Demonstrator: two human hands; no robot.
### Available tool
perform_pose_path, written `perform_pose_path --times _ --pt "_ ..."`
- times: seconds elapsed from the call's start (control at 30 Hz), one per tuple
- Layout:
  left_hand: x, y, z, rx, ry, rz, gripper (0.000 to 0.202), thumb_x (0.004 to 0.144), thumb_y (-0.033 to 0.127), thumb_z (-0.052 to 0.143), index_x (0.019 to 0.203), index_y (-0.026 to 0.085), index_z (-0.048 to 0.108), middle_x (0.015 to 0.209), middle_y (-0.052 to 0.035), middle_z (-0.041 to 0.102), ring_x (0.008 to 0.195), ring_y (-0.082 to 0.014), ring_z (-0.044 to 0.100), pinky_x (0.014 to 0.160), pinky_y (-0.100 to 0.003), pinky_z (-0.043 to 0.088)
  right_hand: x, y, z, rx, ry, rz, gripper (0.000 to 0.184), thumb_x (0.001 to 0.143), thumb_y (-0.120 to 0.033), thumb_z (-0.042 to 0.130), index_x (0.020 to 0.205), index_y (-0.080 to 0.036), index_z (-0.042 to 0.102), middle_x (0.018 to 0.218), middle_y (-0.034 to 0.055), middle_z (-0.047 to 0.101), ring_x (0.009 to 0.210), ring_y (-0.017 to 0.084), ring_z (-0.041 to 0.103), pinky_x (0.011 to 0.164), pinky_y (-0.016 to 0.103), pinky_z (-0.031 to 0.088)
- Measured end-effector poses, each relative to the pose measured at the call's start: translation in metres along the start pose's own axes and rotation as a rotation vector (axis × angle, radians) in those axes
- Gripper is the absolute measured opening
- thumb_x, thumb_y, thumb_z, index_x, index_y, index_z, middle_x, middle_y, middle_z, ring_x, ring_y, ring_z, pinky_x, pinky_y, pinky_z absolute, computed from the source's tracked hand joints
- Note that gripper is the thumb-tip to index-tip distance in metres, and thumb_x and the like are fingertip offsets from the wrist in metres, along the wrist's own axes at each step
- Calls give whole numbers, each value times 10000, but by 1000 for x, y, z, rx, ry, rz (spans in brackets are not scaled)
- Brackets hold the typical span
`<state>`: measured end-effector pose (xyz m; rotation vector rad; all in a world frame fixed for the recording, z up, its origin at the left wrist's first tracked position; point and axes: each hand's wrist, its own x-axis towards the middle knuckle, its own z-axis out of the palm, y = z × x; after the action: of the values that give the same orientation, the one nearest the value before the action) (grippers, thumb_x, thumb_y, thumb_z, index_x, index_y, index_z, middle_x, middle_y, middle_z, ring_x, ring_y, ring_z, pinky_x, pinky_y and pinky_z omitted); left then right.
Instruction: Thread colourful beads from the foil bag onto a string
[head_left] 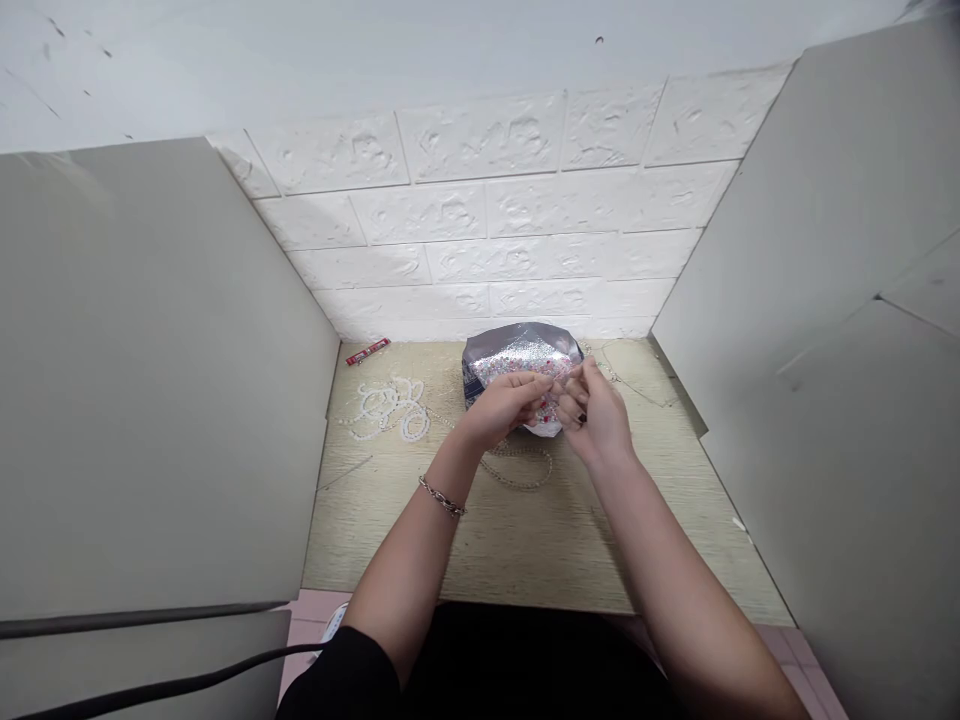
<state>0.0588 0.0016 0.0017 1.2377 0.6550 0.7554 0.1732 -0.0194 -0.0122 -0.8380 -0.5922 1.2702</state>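
Observation:
My left hand and my right hand meet fingertip to fingertip above a silvery bag. Both are closed in a pinch. Whatever sits between the fingertips is too small to make out. Many small colourful beads, pink, red and clear, lie in the opened bag beneath the hands, which partly hide it. A strand of pale beads curves over the tabletop in front of the bag, below my left hand.
White bead strands lie coiled on the left of the wooden table, with a red packet behind them and a thin needle-like piece in front. Fine wire or thread lies right. Grey panels flank both sides; a white brick-pattern wall stands behind.

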Motion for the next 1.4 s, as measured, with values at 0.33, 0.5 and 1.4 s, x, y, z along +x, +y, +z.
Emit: perform_pose_path --times 0.33,0.5,1.4 --pt "4 -7 5 162 201 -74 340 643 431 549 494 140 455 405 59 267 348 -21 236 348 -184 194 4 3 0 226 8 217 200 729 -354 445 684 -169 508 495 -54 488 268 14 191 254 183 141" --pt "4 -7 5 314 130 -78 317 666 397 520 509 121 530 438 11 420 372 -30 296 359 -181 239 4 9 2 116 -10 155 242 724 -374 442 731 -157 550 582 -13 577 267 10 254 253 177 155" --pt "4 -5 10 364 86 -56 213 662 177 475 467 114 536 431 -3 550 426 -52 492 480 -169 406 2 19 6 13 -50 126 385 764 -440 388 906 -137 578 955 109 617 253 -13 289 220 159 164"
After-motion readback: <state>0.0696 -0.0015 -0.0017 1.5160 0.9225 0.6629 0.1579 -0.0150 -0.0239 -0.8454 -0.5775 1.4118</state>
